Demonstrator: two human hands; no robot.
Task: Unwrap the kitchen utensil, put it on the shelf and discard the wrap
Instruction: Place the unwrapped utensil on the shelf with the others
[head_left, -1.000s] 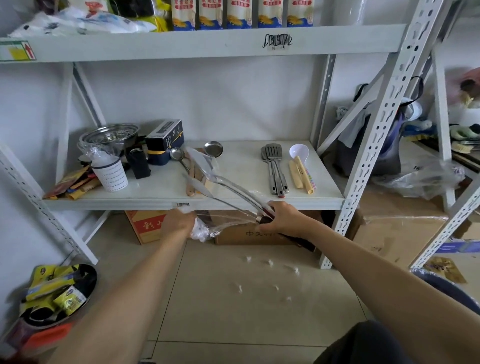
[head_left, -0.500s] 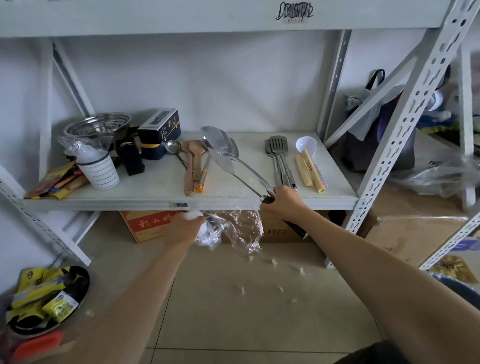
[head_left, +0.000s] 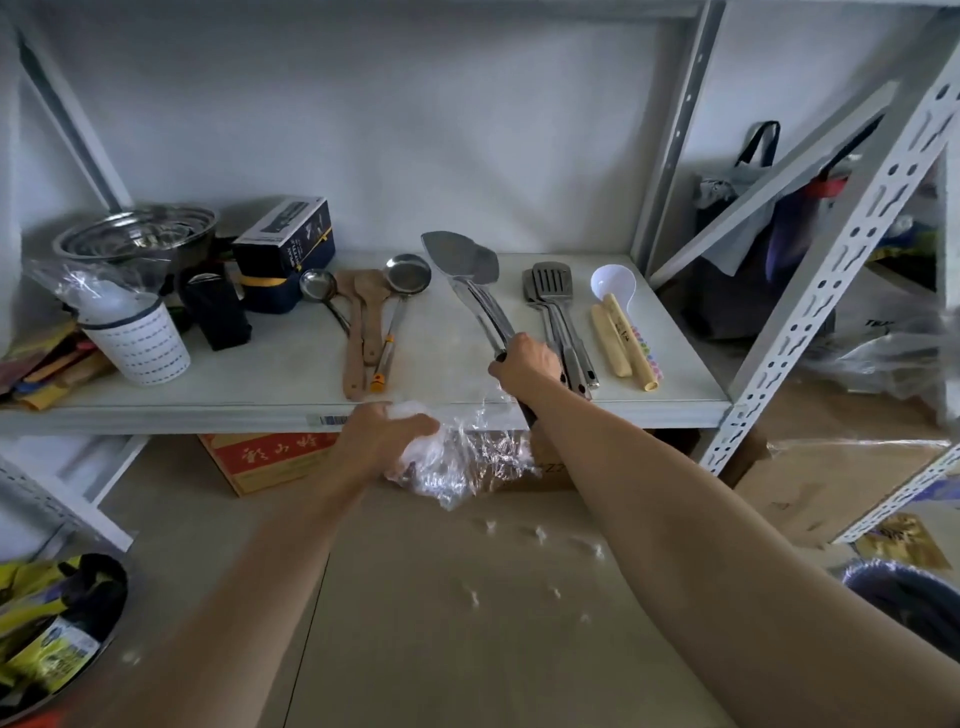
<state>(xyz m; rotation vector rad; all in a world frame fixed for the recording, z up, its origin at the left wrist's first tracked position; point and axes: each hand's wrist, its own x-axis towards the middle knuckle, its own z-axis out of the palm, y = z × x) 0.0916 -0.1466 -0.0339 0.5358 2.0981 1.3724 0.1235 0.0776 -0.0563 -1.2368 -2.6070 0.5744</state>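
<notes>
My right hand (head_left: 527, 364) grips the dark handle of a steel spatula (head_left: 462, 270), maybe two stacked. The bare blades are raised over the middle of the white shelf (head_left: 291, 364), between the ladles and the slotted turners. My left hand (head_left: 382, 439) holds a crumpled clear plastic wrap (head_left: 462, 462) just below the shelf's front edge. The wrap hangs free of the blades, and one edge still reaches up toward the handle by my right wrist.
On the shelf lie wooden spoons (head_left: 358, 332), steel ladles (head_left: 405, 275), slotted turners (head_left: 553, 291), a white scoop (head_left: 610, 283), a cup (head_left: 140, 343), steel bowls (head_left: 137, 239) and a dark box (head_left: 285, 244). Cardboard boxes (head_left: 270, 460) sit underneath. A bin (head_left: 47, 629) stands at the lower left.
My right hand has carried the spatula up and forward over the shelf. The wrap has slid off the blades and bunched up in my left hand.
</notes>
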